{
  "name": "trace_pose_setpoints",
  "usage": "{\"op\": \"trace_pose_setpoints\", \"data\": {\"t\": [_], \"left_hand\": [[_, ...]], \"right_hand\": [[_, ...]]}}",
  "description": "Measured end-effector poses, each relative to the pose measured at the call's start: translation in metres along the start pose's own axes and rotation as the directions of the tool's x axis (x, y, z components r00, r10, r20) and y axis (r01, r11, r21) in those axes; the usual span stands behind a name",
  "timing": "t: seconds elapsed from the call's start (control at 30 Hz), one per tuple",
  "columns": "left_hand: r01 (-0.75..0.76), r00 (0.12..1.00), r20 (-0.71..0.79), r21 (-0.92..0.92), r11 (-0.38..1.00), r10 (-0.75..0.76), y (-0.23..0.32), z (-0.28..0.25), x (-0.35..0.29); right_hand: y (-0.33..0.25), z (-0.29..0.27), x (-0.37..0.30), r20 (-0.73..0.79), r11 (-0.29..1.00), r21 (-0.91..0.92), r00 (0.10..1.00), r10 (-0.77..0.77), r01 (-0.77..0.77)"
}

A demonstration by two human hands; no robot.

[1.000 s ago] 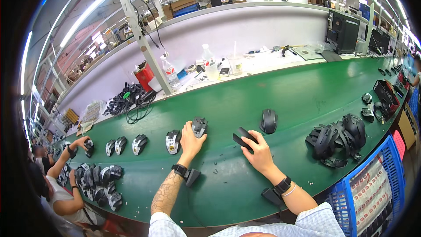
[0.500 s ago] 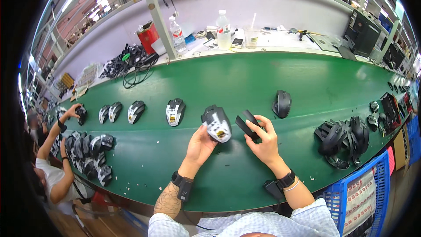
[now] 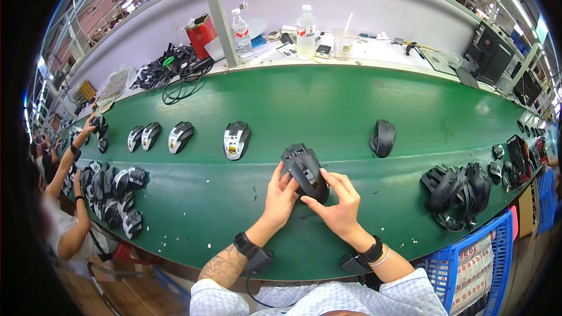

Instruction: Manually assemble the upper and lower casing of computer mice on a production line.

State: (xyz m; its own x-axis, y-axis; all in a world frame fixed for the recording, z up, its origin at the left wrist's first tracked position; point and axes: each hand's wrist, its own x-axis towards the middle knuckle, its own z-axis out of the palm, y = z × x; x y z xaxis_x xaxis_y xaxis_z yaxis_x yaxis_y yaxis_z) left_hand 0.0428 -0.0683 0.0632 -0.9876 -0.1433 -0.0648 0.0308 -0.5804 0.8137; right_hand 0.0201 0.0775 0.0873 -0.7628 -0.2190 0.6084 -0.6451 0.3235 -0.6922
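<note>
Head view: left hand (image 3: 280, 203) grasps a dark mouse (image 3: 304, 167); right hand (image 3: 341, 209) grips it too.

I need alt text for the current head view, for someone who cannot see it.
A person's left hand and right hand hold a black computer mouse over a green workbench. Four mice with pale patches sit in a row to the left; a dark mouse and piled black parts lie to the right.

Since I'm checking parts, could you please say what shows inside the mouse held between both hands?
A yellow patch shows in the gap atop the held mouse; its dark shell hides the rest inside.
</note>
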Motion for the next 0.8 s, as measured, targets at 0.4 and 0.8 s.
{"op": "trace_pose_setpoints", "data": {"t": [0.4,0.8], "left_hand": [[-0.063,0.994,0.082,-0.043,0.997,0.067,-0.005,0.005,-0.008],[-0.049,0.997,-0.057,0.174,0.983,0.06,-0.005,0.012,-0.008]], "right_hand": [[-0.004,-0.001,0.003,0.007,0.998,-0.028,0.999,0.048,-0.048],[0.001,0.004,-0.004,0.127,0.998,-0.029,0.99,0.066,-0.063]]}}
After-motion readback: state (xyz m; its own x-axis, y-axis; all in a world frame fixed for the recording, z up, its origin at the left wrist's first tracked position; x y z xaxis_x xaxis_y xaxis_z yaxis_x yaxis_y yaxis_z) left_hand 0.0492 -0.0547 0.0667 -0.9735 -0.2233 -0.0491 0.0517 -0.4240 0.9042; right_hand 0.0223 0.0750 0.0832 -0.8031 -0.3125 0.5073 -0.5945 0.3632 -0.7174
